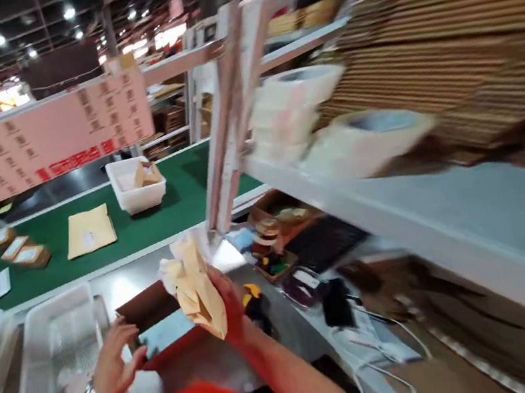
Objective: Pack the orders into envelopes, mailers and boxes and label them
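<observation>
My right hand [229,300] is closed around crumpled tan packing paper [196,289], raised above the worktable. Below and left of it stands an open brown cardboard box [180,346], with something flat and pale blue [169,331] inside. At the box's left side is my left hand [116,363], fingers spread and holding nothing, a metal watch on its wrist. Whether its fingertips touch the box I cannot tell. A yellow and black tool [254,299], perhaps a tape dispenser, lies right of the box, partly behind my right forearm.
A white perforated basket [61,354] is at left. The green conveyor [182,173] behind carries a white bin [143,194], small boxes [32,256] and a padded envelope [90,230]. At right, a shelf [345,202] holds tape rolls [369,140] and stacked flat cardboard [457,33].
</observation>
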`<control>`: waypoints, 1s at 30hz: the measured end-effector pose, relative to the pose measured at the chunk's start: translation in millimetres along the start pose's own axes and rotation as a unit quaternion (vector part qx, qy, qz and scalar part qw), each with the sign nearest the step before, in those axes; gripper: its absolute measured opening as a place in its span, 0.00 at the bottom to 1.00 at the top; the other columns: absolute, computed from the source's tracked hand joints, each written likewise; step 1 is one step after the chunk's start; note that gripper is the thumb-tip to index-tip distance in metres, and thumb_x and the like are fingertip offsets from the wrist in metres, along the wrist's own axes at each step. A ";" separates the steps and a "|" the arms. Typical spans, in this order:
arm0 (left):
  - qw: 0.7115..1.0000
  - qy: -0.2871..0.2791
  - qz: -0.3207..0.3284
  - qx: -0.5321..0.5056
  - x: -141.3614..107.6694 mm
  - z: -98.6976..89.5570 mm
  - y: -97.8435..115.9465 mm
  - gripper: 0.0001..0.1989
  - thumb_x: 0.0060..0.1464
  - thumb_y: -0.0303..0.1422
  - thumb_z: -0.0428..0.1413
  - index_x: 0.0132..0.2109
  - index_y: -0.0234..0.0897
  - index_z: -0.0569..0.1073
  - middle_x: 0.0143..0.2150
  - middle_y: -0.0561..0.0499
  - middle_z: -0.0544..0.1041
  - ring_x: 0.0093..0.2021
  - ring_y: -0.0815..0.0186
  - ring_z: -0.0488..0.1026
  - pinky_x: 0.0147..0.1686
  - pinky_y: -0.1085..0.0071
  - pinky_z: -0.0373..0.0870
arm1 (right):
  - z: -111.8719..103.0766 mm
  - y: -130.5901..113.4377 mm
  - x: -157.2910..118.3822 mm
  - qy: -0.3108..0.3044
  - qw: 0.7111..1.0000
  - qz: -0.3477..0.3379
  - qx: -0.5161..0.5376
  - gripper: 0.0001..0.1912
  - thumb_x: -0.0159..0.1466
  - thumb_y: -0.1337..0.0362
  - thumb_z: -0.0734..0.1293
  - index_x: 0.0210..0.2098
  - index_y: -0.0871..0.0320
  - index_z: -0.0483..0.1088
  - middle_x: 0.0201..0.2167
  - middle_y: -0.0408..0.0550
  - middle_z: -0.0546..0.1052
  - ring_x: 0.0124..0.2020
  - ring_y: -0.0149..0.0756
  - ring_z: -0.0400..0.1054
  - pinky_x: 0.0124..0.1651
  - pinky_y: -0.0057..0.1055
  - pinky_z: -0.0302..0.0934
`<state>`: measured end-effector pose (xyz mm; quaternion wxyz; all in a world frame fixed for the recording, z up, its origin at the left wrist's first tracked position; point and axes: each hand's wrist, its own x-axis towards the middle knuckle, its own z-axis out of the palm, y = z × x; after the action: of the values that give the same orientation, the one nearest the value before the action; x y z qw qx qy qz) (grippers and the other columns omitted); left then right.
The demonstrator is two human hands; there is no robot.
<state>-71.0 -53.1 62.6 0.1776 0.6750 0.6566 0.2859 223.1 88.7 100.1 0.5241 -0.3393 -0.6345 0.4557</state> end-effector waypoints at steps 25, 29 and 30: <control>0.983 -0.091 0.117 0.108 -29.8 81.8 -37.2 0.13 0.72 0.37 0.61 0.41 0.39 0.88 0.51 0.43 0.83 0.79 0.47 0.61 0.78 0.48 0.65 | 87.3 125.6 25.7 -0.601 0.704 0.137 -0.353 0.30 0.67 0.56 0.71 0.66 0.59 0.80 0.61 0.68 0.83 0.63 0.67 0.78 0.70 0.63 0.68; 0.985 -0.066 0.128 0.097 -23.8 84.9 -41.9 0.13 0.72 0.36 0.61 0.41 0.39 0.88 0.51 0.43 0.83 0.79 0.43 0.62 0.76 0.44 0.68 | 104.2 151.4 45.4 -0.599 0.697 0.198 -0.342 0.17 0.62 0.47 0.74 0.35 0.54 0.85 0.39 0.62 0.87 0.42 0.59 0.81 0.55 0.57 0.75; 0.984 -0.066 0.134 0.095 -20.1 81.9 -43.0 0.14 0.73 0.35 0.60 0.40 0.39 0.88 0.51 0.43 0.83 0.78 0.43 0.63 0.75 0.43 0.68 | 106.1 151.1 49.9 -0.584 0.705 0.199 -0.349 0.17 0.61 0.46 0.74 0.30 0.53 0.83 0.34 0.61 0.86 0.37 0.57 0.80 0.52 0.56 0.75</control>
<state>-53.6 -58.7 -30.3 0.1164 0.7879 0.5714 0.1982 101.7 164.0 -27.0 -0.2098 -0.2830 -0.8451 0.4021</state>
